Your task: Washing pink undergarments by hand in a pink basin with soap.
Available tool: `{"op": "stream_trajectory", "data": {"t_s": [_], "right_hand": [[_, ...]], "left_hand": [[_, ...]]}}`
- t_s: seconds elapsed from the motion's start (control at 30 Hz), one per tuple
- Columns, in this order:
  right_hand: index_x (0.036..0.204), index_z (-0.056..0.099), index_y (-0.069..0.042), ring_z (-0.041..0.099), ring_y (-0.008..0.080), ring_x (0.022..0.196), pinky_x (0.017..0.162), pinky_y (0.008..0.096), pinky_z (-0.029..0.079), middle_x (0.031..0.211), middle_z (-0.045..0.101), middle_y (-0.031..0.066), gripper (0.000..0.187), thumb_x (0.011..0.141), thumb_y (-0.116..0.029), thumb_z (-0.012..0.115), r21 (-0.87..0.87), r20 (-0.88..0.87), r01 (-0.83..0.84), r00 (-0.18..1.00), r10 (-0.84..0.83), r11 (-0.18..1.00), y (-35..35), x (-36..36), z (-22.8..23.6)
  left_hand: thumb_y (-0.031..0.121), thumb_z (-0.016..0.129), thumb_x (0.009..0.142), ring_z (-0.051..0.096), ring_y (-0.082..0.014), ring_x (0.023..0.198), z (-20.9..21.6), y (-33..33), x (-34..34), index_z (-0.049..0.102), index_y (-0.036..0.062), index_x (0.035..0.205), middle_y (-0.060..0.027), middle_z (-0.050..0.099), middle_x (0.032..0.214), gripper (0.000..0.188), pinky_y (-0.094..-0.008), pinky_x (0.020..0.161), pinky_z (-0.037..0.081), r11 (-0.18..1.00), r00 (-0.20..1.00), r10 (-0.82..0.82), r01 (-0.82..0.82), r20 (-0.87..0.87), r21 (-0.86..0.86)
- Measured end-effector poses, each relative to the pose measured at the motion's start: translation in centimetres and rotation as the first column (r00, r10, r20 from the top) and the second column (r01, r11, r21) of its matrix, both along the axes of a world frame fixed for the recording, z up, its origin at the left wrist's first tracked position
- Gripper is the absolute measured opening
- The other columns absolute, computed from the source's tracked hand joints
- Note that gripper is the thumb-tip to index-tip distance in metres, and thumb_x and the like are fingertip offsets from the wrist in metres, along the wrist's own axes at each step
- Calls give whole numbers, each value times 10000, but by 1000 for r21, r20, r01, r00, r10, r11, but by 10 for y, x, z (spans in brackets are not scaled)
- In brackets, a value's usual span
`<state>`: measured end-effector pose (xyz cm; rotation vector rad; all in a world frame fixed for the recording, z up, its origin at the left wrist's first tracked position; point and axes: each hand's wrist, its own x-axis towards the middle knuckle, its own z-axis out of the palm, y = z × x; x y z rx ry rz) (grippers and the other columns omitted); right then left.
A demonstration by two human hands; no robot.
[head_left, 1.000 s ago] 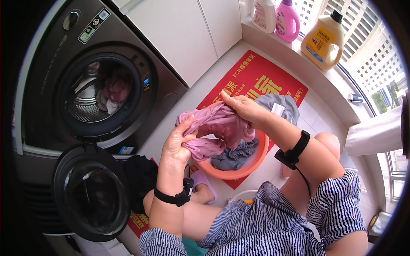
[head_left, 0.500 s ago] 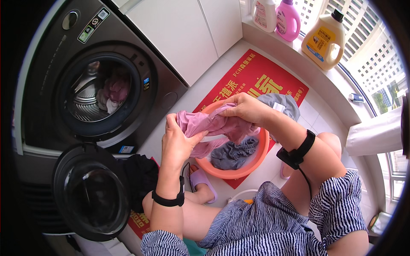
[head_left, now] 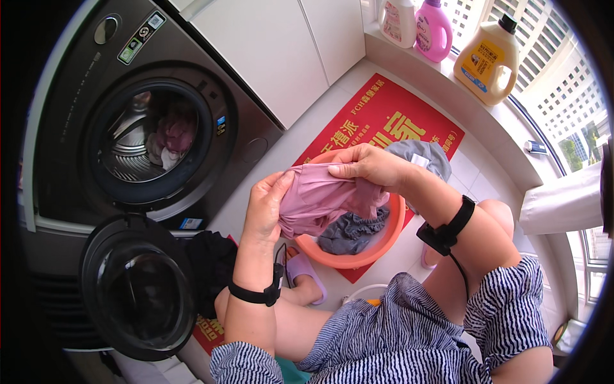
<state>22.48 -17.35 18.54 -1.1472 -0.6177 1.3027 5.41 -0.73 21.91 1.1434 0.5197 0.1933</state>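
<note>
A pink garment (head_left: 320, 198) is stretched between my two hands above an orange basin (head_left: 348, 261). My left hand (head_left: 265, 201) pinches its left edge between thumb and fingers. My right hand (head_left: 369, 168) grips the upper edge farther right, and folds of cloth hang below it. In the basin lies a dark grey garment (head_left: 352, 233), partly hidden by the pink cloth. Just beyond my right hand, a lighter grey cloth (head_left: 425, 157) with a white tag rests beside the basin.
At the left stands a dark washing machine (head_left: 249, 153), its round door (head_left: 137, 288) swung open, pink and white laundry (head_left: 173, 137) inside. Black clothing (head_left: 211, 262) lies near the door. A red mat (head_left: 358, 121) covers part of the floor. Detergent bottles (head_left: 489, 61) line the window ledge.
My left hand has shifted its hold to the garment's upper left edge. The pink cloth, bunched before, now hangs flatter and more spread out between my hands.
</note>
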Motion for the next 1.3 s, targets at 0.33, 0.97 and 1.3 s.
{"op": "stream_trajectory", "data": {"t_s": [0.33, 0.97, 1.3], "right_hand": [[1081, 678, -30, 607, 88, 868, 832, 265, 506, 965, 671, 5, 268, 994, -264, 581, 21, -144, 8, 990, -5, 1000, 5, -4, -6], [683, 573, -70, 606, 280, 572, 530, 399, 486, 582, 546, 110, 273, 846, -262, 675, 416, 899, 207, 54, -435, 886, 23, -73, 6], [1016, 608, -23, 575, 100, 792, 736, 270, 494, 851, 617, 18, 151, 953, -157, 636, -39, 209, 474, 864, -457, 879, 27, -10, -4]], "left_hand": [[193, 580, 966, 659, -120, 850, 2, -4, 1, 690, -28, 1048, -79, 707, 960, 259, -253, 791, 516, 998, 1000, 26, -27, 16, 61], [361, 484, 999, 630, -169, 1014, -36, -47, 25, 608, 88, 1127, -55, 650, 1080, 326, -328, 879, 534, 821, 990, 52, -118, -132, -558], [110, 648, 923, 534, -184, 1231, -29, -31, 15, 384, 24, 1432, -113, 581, 1292, 581, -319, 1000, 467, 994, 971, 79, -93, -225, -55]]}}
